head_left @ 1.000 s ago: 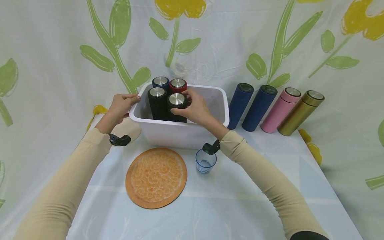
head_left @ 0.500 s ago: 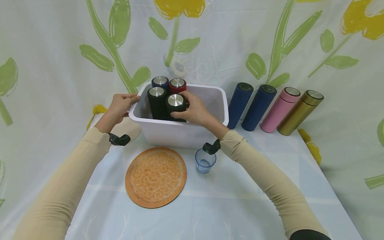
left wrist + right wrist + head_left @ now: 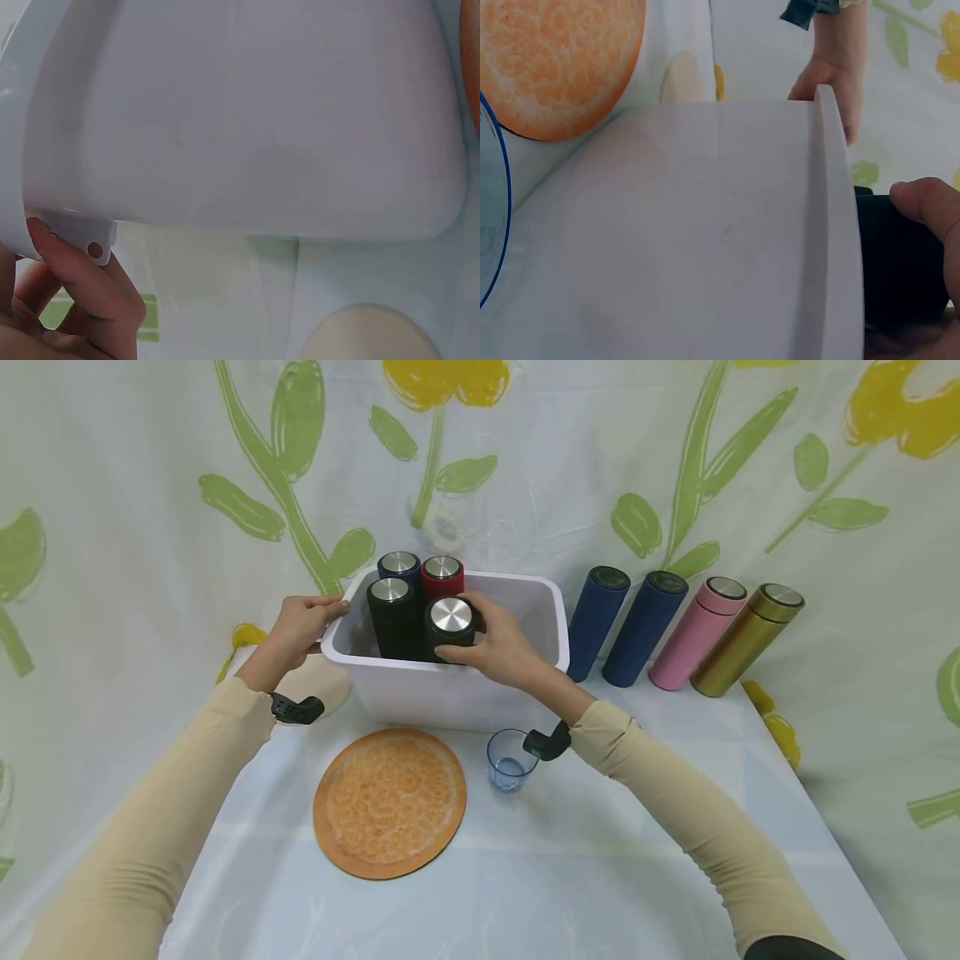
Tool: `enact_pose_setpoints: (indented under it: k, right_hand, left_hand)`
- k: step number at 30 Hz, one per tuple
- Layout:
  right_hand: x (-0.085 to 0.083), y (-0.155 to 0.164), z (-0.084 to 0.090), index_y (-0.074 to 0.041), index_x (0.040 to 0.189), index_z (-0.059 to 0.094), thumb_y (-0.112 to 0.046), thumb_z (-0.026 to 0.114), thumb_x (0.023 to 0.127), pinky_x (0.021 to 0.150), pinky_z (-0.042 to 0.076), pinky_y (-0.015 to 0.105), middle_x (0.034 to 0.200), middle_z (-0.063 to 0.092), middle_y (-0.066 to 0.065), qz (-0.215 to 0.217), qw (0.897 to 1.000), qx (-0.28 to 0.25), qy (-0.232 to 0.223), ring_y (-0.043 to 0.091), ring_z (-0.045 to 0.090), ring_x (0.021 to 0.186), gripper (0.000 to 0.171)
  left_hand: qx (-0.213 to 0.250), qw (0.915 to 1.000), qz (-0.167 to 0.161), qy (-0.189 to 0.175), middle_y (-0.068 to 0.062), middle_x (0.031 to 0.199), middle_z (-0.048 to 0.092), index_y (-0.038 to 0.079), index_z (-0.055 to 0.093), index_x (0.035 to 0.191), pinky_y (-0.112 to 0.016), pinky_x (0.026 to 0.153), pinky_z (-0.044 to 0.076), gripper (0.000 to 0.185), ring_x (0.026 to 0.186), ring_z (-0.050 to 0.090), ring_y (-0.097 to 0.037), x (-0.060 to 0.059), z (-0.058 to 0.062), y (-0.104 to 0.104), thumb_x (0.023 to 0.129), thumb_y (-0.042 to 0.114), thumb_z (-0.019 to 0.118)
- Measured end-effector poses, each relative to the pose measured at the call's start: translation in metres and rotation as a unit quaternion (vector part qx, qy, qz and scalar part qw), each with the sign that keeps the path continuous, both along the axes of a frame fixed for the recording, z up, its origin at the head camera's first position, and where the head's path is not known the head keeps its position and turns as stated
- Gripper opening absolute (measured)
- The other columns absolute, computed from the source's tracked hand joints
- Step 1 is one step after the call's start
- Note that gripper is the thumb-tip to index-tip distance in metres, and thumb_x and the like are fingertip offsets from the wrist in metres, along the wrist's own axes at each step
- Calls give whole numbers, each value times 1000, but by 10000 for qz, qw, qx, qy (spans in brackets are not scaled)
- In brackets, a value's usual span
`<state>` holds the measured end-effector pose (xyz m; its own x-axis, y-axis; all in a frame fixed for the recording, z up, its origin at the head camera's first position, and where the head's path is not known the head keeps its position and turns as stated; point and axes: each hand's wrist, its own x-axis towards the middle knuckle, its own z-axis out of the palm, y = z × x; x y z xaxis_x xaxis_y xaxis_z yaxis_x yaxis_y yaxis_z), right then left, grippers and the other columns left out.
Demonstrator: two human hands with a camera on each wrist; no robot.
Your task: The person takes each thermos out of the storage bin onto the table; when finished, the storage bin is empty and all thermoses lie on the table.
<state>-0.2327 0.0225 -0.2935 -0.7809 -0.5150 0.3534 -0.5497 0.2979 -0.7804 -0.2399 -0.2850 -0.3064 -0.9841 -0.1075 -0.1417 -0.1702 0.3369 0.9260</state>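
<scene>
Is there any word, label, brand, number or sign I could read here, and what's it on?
None: no word, label, brand or number is legible in any view.
The black flask in the right hand, the white box, the glass and the round mat show no readable lettering.
The backdrop shows flowers and leaves.

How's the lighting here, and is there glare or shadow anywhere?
Head view: fairly even light, bright shine on the metal lid of the held black bottle; left wrist view: dimmer, with a soft shadow on the white bin; right wrist view: the bottle a dark mass, its detail lost.
</scene>
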Motion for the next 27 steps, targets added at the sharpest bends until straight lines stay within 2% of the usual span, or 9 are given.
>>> enact_pose_setpoints:
  k: [5,10,18,23,27]
  right_hand:
    - [7,12,6,-2,136,53,-9,85,79,97,49,31,127,60,9,56,9989,-432,196,20,61,112,66]
    - [13,25,17,-1,138,50,-10,84,80,97,50,33,129,60,10,-51,9980,-489,402,20,61,114,68]
    - [24,43,38,-3,135,53,-11,84,81,89,55,34,125,62,10,-391,9951,-655,636,21,63,113,63]
    - [30,52,49,1,134,55,-5,84,79,94,52,30,122,64,12,-750,9876,-885,1057,22,64,108,62]
    - [34,58,58,3,130,57,-1,83,78,89,53,28,117,65,14,-1000,9804,-1062,1326,21,66,99,59]
  left_hand:
    - [-39,10000,-17,-27,-20,143,48,10,44,151,-21,68,56,53,98,59,-14,-1,-1,0,104,32,54]
    - [-71,10000,-28,16,-20,143,48,10,45,150,-21,69,56,53,105,58,-20,-2,-1,0,104,34,54]
    - [-99,9999,2,23,-20,143,48,8,45,150,-22,70,56,54,100,59,-16,-1,-2,-2,104,34,53]
    - [-118,9999,21,49,-20,142,48,8,45,150,-22,70,56,53,104,58,-19,-2,-2,-3,104,34,53]
    - [-140,9999,17,53,-19,141,49,9,46,150,-21,70,55,52,104,58,-20,-2,-2,-1,104,34,52]
